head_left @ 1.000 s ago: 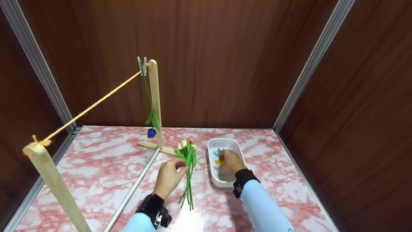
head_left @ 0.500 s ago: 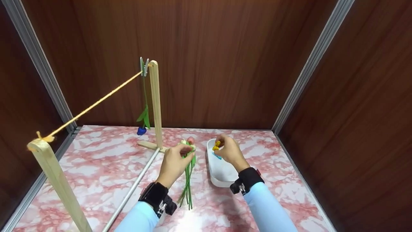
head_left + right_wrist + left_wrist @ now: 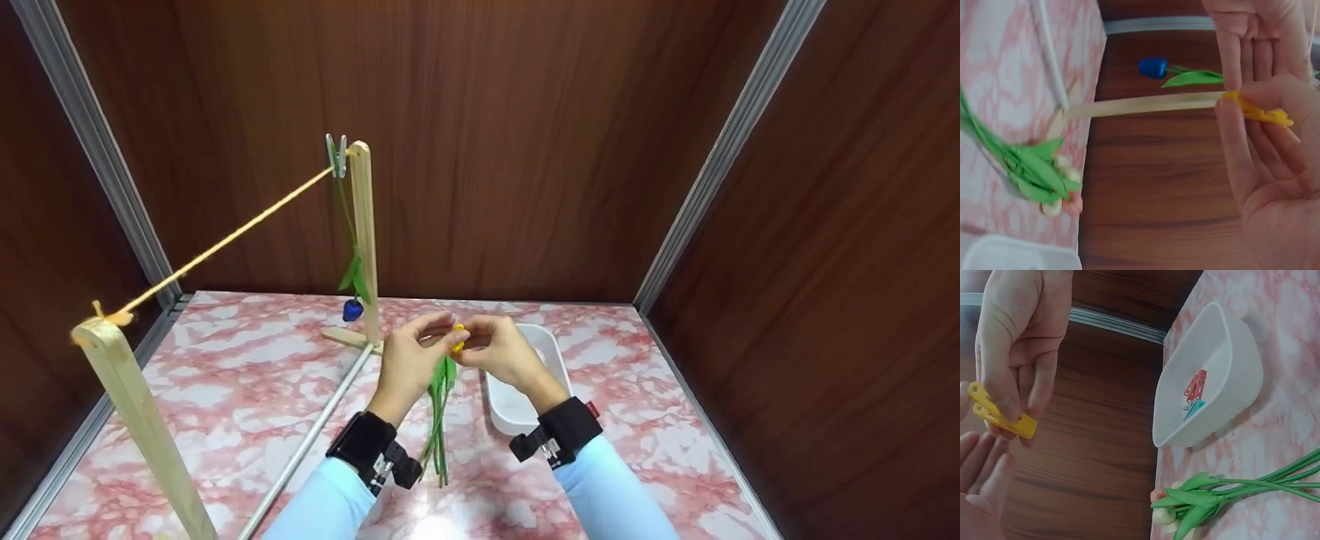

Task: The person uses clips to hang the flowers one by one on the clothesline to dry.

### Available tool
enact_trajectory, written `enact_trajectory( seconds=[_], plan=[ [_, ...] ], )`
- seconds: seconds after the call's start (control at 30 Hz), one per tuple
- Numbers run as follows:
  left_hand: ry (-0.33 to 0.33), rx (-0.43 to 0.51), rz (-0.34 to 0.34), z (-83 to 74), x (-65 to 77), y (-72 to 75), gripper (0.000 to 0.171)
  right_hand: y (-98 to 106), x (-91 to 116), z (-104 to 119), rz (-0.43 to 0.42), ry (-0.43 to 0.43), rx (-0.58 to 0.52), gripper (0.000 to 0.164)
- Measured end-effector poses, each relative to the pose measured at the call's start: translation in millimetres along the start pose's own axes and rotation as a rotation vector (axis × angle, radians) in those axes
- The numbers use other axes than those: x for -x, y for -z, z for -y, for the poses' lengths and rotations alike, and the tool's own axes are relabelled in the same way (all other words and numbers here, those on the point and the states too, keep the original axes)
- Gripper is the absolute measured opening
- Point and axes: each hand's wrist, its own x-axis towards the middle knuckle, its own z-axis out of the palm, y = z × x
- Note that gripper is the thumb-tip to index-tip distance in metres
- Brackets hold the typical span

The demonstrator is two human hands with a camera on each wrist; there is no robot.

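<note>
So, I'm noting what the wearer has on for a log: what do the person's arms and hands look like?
The arms have a light blue left sleeve and a matching right sleeve. A black left wristband and black right wristband each carry a small black device with silvery fittings; the right one also shows a red tag. The left hand and right hand are ungloved.

Pale-blue sleeves (image 3: 615, 491), black wristbands (image 3: 571, 429), red tag (image 3: 592, 409)
</note>
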Motion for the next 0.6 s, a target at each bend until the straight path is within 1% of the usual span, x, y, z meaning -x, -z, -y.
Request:
enact_trajectory(
  seconds=[0.13,0.17,0.33,0.47,0.6],
  plan=[
    [0.04,0.057,0.019,-1.0,-0.5,6.1,0.038,-4.3,0.6,3.5,-0.02,-0.035,-0.166,0.026],
    [0.053,0.056,0.018,-1.5,-1.0,6.8,0.037,-4.8,1.0,4.4,-0.029,-0.039,-0.184,0.026],
    [0.115,0.06,0.009,-5.8,-3.5,11.9,0.032,-6.5,2.1,5.6,-0.057,-0.052,-0.205,0.029],
    [0.148,0.096,0.009,-8.9,-5.7,15.3,0.03,-7.9,1.4,4.3,-0.075,-0.071,-0.254,0.018],
    [0.162,0.119,-0.038,-9.6,-6.5,17.9,0.028,-11.0,0.9,2.0,-0.077,-0.075,-0.299,0.016]
  ],
)
